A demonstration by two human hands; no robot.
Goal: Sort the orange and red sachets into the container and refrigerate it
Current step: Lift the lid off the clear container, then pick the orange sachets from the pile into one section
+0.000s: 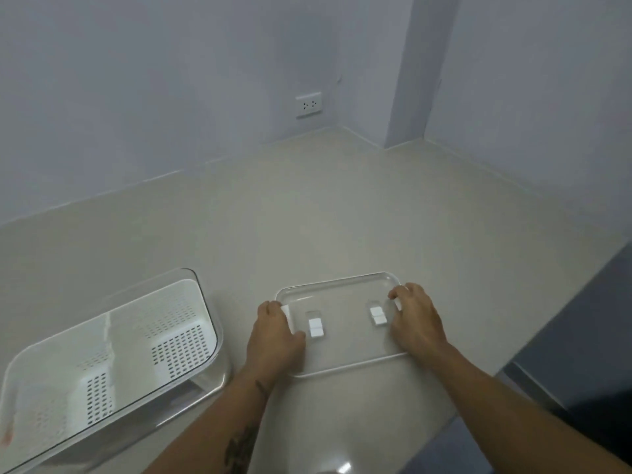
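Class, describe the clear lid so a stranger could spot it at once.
On the pale countertop, right of the clear container with its white perforated basket, lies the lid. It is flat, transparent, with two white clips.

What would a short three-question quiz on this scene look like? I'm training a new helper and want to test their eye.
1. True or false: both hands grip the clear lid.
2. Which side of the lid is the container with the white perforated basket on? A) left B) right
3. Fill in: the wall socket sits ___ the counter.

Key: 1 true, left hand and right hand hold its short ends; 2 A; 3 above.
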